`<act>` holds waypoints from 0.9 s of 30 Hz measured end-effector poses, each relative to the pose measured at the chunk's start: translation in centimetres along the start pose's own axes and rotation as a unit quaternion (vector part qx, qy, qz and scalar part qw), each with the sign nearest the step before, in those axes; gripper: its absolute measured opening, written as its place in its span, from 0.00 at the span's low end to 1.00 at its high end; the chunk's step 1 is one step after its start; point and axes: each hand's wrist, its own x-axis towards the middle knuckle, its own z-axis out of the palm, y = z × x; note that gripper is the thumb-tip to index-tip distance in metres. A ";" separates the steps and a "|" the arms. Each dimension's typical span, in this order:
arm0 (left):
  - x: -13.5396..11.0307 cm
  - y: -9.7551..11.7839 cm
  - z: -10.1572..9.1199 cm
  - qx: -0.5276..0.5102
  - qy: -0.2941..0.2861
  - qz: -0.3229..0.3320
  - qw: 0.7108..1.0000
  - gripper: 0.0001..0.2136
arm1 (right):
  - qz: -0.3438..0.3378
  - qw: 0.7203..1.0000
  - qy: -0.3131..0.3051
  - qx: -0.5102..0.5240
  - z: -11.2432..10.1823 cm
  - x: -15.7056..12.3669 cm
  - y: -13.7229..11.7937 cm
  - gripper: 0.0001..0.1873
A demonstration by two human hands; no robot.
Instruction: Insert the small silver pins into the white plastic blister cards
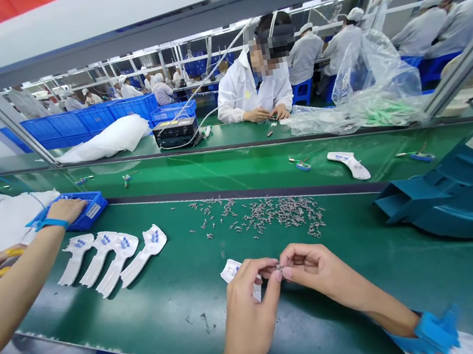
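My left hand (249,302) and my right hand (318,269) meet over the near part of the green bench, fingertips pinched together. Between them is a tiny metal part (279,267), too small to make out in detail. A white plastic shell piece (230,269) lies on the bench, partly hidden behind my left hand. Farther back, many similar small metal parts (285,212) are scattered in a loose pile. A blue wrist strap (430,333) wraps my right wrist.
Several white curved shells (127,252) lie to the left, near a co-worker's hand (65,210) at a blue bin (93,212). A teal bin (460,188) stands at right. Across the green conveyor (217,171), carrying small parts and a white shell (349,164), sits another person (254,86).
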 end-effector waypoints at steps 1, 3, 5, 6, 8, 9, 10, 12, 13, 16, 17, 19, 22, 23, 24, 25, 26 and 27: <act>0.0 0.1 0.0 -0.003 -0.001 0.003 1.000 0.08 | -0.001 1.000 -0.003 -0.001 0.0 0.0 0.1 0.14; -0.1 0.1 -0.1 -0.009 -0.003 0.006 1.000 0.08 | -0.005 1.000 -0.009 -0.005 0.1 -0.1 0.3 0.14; -0.1 0.0 -0.2 -0.027 -0.006 -0.006 1.000 0.07 | -0.009 1.000 -0.013 -0.009 0.2 -0.1 0.4 0.14; -0.1 -0.1 -0.3 -0.043 -0.008 -0.016 0.999 0.07 | -0.010 1.000 -0.014 -0.011 0.2 -0.1 0.4 0.14; -0.1 -0.2 -0.3 -0.076 -0.014 -0.036 0.996 0.08 | -0.009 1.000 -0.016 -0.010 0.2 -0.1 0.4 0.15; -0.1 -0.3 -0.4 -0.087 -0.017 -0.043 0.995 0.08 | -0.009 1.000 -0.018 -0.008 0.2 -0.1 0.4 0.15; -0.1 -0.3 -0.4 -0.094 -0.020 -0.048 0.994 0.08 | -0.008 1.000 -0.021 -0.005 0.2 -0.1 0.3 0.15; -0.1 -0.4 -0.4 -0.097 -0.023 -0.048 0.994 0.08 | -0.007 1.000 -0.025 -0.003 0.2 -0.2 0.2 0.14; -0.1 -0.4 -0.4 -0.098 -0.026 -0.046 0.994 0.09 | -0.007 1.000 -0.027 -0.004 0.2 -0.2 0.1 0.13; -0.3 -0.4 -0.3 -0.108 -0.034 -0.035 0.993 0.11 | -0.009 0.999 -0.025 -0.019 0.3 -0.4 -0.3 0.12; -0.3 -0.5 -0.2 -0.111 -0.036 -0.033 0.993 0.11 | -0.015 0.999 -0.023 -0.032 0.3 -0.4 -0.3 0.11; -0.4 -0.7 -0.1 -0.115 -0.037 -0.035 0.992 0.12 | -0.031 0.997 -0.019 -0.075 0.4 -0.4 -0.3 0.10; -0.4 -0.9 0.1 -0.114 -0.044 -0.043 0.992 0.13 | -0.062 0.985 -0.013 -0.163 0.6 -0.4 -0.2 0.07; -0.3 -1.0 0.1 -0.112 -0.051 -0.046 0.991 0.13 | -0.076 0.979 -0.012 -0.191 0.7 -0.4 -0.2 0.07; -0.3 -1.0 0.1 -0.106 -0.057 -0.047 0.992 0.14 | -0.090 0.972 -0.009 -0.215 0.6 -0.5 -0.5 0.06; -0.3 -1.0 0.1 -0.095 -0.058 -0.047 0.993 0.15 | -0.105 0.966 -0.002 -0.237 0.3 -0.7 -1.0 0.05; -0.3 -1.0 -0.1 -0.075 -0.052 -0.046 0.995 0.16 | -0.119 0.959 0.012 -0.258 -0.2 -1.1 -1.8 0.05; -0.3 -1.2 -0.4 -0.048 -0.041 -0.041 0.997 0.16 | -0.129 0.951 0.037 -0.278 -1.0 -1.6 -3.0 0.05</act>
